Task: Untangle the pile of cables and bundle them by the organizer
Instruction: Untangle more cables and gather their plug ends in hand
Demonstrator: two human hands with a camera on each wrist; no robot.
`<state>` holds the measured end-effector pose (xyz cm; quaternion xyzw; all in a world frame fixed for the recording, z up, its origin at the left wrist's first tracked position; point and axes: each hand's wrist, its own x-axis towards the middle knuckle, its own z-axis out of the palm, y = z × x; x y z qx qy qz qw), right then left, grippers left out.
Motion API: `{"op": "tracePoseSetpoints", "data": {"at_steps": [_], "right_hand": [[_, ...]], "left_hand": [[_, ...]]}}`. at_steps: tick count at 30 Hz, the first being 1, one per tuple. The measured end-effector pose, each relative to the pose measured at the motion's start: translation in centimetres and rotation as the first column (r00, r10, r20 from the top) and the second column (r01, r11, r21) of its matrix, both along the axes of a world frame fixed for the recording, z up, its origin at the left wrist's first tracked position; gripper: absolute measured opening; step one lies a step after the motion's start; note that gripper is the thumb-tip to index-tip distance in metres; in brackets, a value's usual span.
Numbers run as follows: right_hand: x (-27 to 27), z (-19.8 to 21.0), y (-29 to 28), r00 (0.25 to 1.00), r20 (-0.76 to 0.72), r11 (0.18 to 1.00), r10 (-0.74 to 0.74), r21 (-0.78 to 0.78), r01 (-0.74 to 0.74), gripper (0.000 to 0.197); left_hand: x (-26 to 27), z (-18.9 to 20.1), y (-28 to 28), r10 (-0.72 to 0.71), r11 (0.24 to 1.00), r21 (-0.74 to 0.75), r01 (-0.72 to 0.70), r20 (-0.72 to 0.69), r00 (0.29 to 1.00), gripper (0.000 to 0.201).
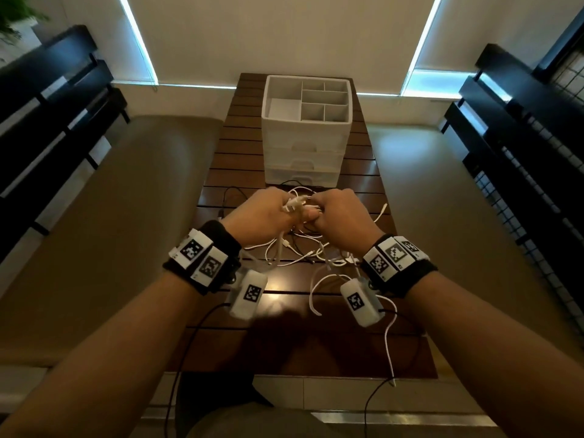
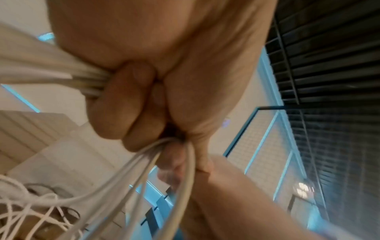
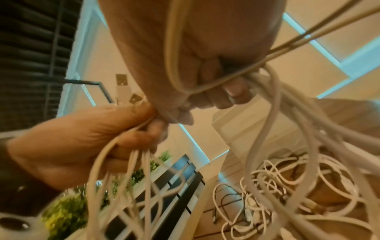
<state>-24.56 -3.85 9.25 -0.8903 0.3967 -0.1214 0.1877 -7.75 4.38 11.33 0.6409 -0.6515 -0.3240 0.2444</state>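
2 hands [image 1: 300, 216] on white cables [image 1: 297, 205], 1 organizer [image 1: 306, 134] behind

A tangle of thin white cables [image 1: 303, 251], threaded with a few black ones, sprawls loose across the slatted wooden worktop [image 1: 240, 153], several strands lifted clear. Behind the tangle stands the white organizer [image 1: 306, 134], upright, its divided top compartments open, drawers stacked below.

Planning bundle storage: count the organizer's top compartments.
6 in the organizer: one large compartment on the left, two small back right, one wide mid-right, two small front right; none seems hidden.
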Motion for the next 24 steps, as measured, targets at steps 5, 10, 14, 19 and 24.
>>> {"op": "tracePoseSetpoints", "data": {"at_steps": [5, 10, 14, 19, 24], "right_hand": [[-2.1, -2.5, -1.0, 0.998, 0.066, 1.0, 0.017, -0.01, -0.016, 0.044], [-5.3, -3.9, -1.6, 0.995, 0.096, 0.998, -0.016, 0.062, 0.01, 0.046], [-5.4, -3.9, -1.3, 0.996, 0.091, 0.976, 0.009, 0.216, -0.029, 0.042], [-5.4, -3.7, -1.7, 0.988, 0.115, 0.92, 0.103, 0.367, -0.138, 0.04], [-5.5, -3.3, -0.5, 0.946, 0.299, 0.873, 0.124, 0.42, -0.247, 0.041]], "left_hand": [[1.2, 2.1, 0.5, -0.038, 0.997, -0.063, 0.034, -0.065, 0.997, 0.035], [3.8, 4.4, 1.6, 0.04, 0.987, -0.147, -0.058, -0.123, 0.992, 0.039], [4.7, 5.0, 1.7, 0.148, 0.956, -0.229, -0.183, -0.162, 0.976, 0.035], [6.2, 6.2, 1.8, 0.231, 0.898, -0.324, -0.298, -0.228, 0.946, 0.038], [6.9, 6.6, 2.4, 0.281, 0.881, -0.31, -0.358, -0.266, 0.922, 0.034]]}}
